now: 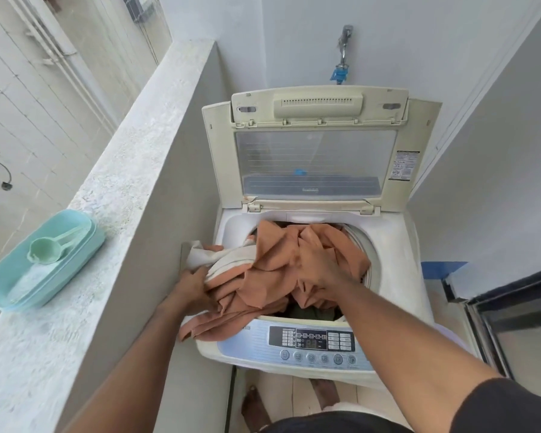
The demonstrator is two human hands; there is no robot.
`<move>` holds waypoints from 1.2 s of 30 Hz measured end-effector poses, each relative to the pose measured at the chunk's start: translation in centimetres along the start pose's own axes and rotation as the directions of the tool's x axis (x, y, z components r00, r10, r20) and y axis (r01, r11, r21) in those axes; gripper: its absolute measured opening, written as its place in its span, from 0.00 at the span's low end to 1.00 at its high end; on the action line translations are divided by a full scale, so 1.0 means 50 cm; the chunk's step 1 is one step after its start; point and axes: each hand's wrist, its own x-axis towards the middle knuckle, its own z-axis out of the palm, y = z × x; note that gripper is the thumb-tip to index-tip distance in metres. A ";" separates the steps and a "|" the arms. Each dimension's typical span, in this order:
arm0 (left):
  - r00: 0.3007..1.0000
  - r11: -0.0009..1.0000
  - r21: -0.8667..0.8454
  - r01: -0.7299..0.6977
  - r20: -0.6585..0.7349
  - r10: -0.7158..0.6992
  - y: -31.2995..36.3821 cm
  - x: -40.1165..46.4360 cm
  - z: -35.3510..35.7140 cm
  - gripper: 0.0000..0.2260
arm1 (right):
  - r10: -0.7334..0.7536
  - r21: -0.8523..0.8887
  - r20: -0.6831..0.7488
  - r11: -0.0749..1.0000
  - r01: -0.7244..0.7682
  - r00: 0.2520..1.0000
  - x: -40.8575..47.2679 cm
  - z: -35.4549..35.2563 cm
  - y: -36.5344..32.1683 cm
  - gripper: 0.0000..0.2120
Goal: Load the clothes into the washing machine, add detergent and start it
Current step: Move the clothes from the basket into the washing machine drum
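Observation:
A top-loading washing machine (397,245) stands with its lid (316,151) raised. An orange cloth (272,260) with a white piece (228,257) spills out of the drum and over the left front rim. My left hand (194,285) grips the cloth's left side by the white piece. My right hand (319,264) presses down on the orange cloth over the drum, fingers bent into the folds. Dark clothes (313,310) show underneath. A teal detergent box (7,292) with powder and a green scoop (44,248) sits on the ledge at left.
The control panel (313,342) faces me at the machine's front. A concrete ledge (132,151) runs along the left. A tap (344,45) with a blue fitting sits on the back wall. A dark framed door (512,314) stands at right. My feet show below.

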 end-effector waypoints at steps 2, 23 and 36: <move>0.998 0.998 -0.014 -0.056 0.039 0.057 0.000 0.000 0.003 0.41 | -0.124 0.001 0.019 0.992 0.124 0.992 0.032 0.024 -0.049 0.25; 0.996 0.979 -0.192 -0.068 0.037 0.077 0.037 0.039 -0.004 0.24 | 0.585 0.459 -0.417 0.796 -0.394 0.696 0.017 -0.036 0.085 0.19; 0.970 0.948 0.209 -0.240 0.099 0.224 0.163 0.134 0.139 0.51 | 0.115 -0.102 -0.232 0.985 -0.141 0.966 0.029 0.047 0.170 0.30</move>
